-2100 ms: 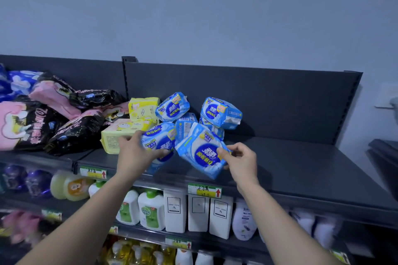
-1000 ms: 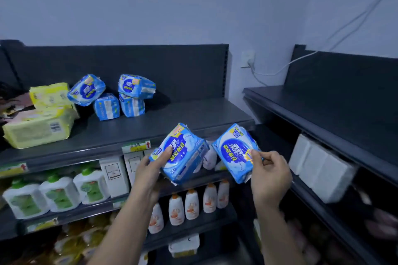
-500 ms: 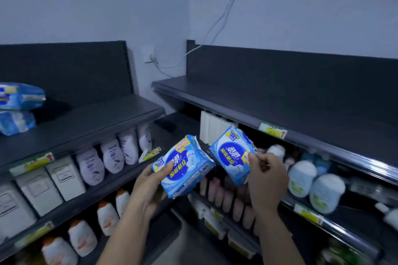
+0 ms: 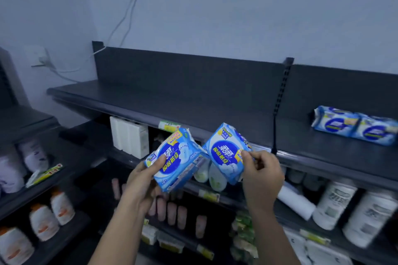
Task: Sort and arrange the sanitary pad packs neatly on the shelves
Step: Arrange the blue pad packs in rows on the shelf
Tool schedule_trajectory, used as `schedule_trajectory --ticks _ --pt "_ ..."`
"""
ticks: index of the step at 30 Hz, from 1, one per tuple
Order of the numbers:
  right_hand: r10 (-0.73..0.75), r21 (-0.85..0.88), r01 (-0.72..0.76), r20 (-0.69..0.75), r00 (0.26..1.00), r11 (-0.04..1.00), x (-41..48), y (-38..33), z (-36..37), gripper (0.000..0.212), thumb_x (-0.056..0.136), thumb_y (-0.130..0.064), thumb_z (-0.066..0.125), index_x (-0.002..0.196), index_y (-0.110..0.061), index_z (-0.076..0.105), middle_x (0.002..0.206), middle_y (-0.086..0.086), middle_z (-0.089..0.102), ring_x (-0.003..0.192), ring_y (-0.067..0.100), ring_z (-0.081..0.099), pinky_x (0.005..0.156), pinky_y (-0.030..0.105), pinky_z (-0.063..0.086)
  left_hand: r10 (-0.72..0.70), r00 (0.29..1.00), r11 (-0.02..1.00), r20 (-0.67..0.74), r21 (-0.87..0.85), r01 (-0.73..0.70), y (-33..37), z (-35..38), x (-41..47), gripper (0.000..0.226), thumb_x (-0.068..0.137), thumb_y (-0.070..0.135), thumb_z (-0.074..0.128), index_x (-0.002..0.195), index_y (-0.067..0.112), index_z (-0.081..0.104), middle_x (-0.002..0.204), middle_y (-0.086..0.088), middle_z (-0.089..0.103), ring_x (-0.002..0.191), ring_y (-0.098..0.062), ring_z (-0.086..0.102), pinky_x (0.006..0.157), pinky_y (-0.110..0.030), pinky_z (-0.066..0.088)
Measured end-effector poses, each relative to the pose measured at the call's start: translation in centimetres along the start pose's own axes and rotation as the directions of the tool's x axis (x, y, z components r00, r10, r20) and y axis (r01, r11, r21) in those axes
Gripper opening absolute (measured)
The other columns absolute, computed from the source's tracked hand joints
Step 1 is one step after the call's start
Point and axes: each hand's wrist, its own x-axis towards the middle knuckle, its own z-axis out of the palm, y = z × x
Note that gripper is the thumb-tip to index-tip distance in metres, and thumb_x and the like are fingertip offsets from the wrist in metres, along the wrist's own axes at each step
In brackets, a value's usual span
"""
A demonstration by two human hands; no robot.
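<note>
Gripping 1 blue pad pack [image 4: 176, 161] in the left hand [image 4: 140, 180], thumb across its face, and pinching a 2nd pack [image 4: 226, 153] by its right edge with the right hand [image 4: 261, 176], both tilted before the dark top shelf [image 4: 193, 109], with 2 more packs [image 4: 353, 125] lying side by side on it at right.

Both forearms are bare — so are the left hand [image 4: 141, 180] and the right hand [image 4: 262, 178].

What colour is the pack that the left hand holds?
The sanitary pad pack is blue and white, with a dark blue oval; head view.
</note>
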Motion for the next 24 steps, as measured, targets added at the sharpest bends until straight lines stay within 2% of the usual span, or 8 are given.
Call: schedule_trajectory --ticks 3,6,8,10,12,17,20,24 --pt "-0.021 -0.015 0.020 -0.031 0.999 1.000 3.3 1.9 -3.9 0.022 0.077 -0.010 0.077 0.065 -0.013 0.060 0.069 0.001 0.056 0.065 -0.006 0.051 0.062 0.006 0.036 -0.014 0.999 1.000 0.045 -0.026 0.015 -2.7 4.8 0.0 0.110 0.019 0.032 0.099 0.117 -0.002 0.062 0.102 -0.023 0.071 0.079 -0.029 0.073 0.066 -0.046 0.060" --pt "-0.016 -0.037 0.014 -0.054 0.998 0.999 6.5 3.8 -7.4 0.021 0.078 -0.012 0.077 0.066 -0.013 0.060 0.071 0.000 0.056 0.066 -0.005 0.052 0.062 0.008 0.035 -0.024 0.996 0.999 0.091 -0.023 0.026 -5.2 9.3 0.0 0.108 0.016 0.035 0.098 0.113 0.001 0.065 0.102 -0.021 0.072 0.079 -0.026 0.073 0.065 -0.042 0.060" --pt "-0.013 -0.063 0.010 -0.049 0.999 0.998 8.6 5.1 -9.5 0.021 0.080 -0.015 0.075 0.067 -0.014 0.059 0.073 0.000 0.057 0.066 0.001 0.053 0.063 0.018 0.036 -0.038 0.993 0.999 0.112 0.021 0.036 -6.6 12.1 0.2 0.094 0.032 0.034 0.097 0.114 0.003 0.065 0.106 -0.019 0.071 0.082 -0.026 0.072 0.070 -0.043 0.060" --pt "-0.019 -0.109 0.015 -0.040 0.999 0.994 10.7 6.1 -11.5 0.019 0.082 -0.018 0.074 0.069 -0.013 0.061 0.075 0.002 0.057 0.066 0.009 0.052 0.065 0.028 0.038 -0.048 0.991 0.998 0.126 0.044 0.043 -7.7 14.9 0.4 0.072 0.053 0.028 0.084 0.117 0.003 0.064 0.103 -0.017 0.073 0.080 -0.023 0.073 0.072 -0.042 0.060" --pt "-0.034 -0.161 0.028 -0.036 0.999 0.987 12.9 7.0 -13.4 0.018 0.083 -0.021 0.073 0.072 -0.011 0.063 0.076 0.003 0.058 0.069 0.017 0.053 0.066 0.030 0.040 -0.054 0.987 0.997 0.151 0.059 0.045 -8.5 17.7 0.9 0.062 0.061 0.023 0.077 0.118 0.003 0.063 0.097 -0.014 0.074 0.075 -0.020 0.073 0.070 -0.041 0.060" --pt "-0.054 -0.244 0.031 -0.092 0.994 0.969 18.2 9.4 -17.1 0.014 0.082 -0.021 0.074 0.076 -0.011 0.066 0.078 0.004 0.061 0.072 0.021 0.055 0.065 0.030 0.038 -0.076 0.970 0.988 0.230 0.151 0.041 -10.1 24.4 2.4 0.067 0.060 0.024 0.077 0.122 0.004 0.060 0.097 -0.011 0.075 0.078 -0.018 0.073 0.079 -0.044 0.058" --pt "-0.046 -0.287 0.016 -0.098 0.994 0.958 21.2 11.1 -18.5 0.013 0.082 -0.020 0.073 0.076 -0.011 0.065 0.079 0.003 0.061 0.073 0.021 0.054 0.064 0.027 0.031 -0.080 0.959 0.982 0.271 0.184 0.030 -11.2 28.1 3.8 0.066 0.059 0.024 0.079 0.119 0.003 0.060 0.096 -0.012 0.075 0.079 -0.020 0.073 0.078 -0.045 0.058" --pt "-0.024 -0.361 -0.012 -0.094 0.995 0.933 25.0 13.9 -19.8 0.012 0.083 -0.020 0.072 0.076 -0.014 0.064 0.080 0.000 0.059 0.074 0.019 0.052 0.065 0.027 0.028 -0.103 0.941 0.970 0.322 0.241 0.024 -12.8 32.5 6.2 0.068 0.058 0.024 0.080 0.119 0.002 0.059 0.100 -0.013 0.074 0.096 -0.029 0.070 0.094 -0.052 0.051"
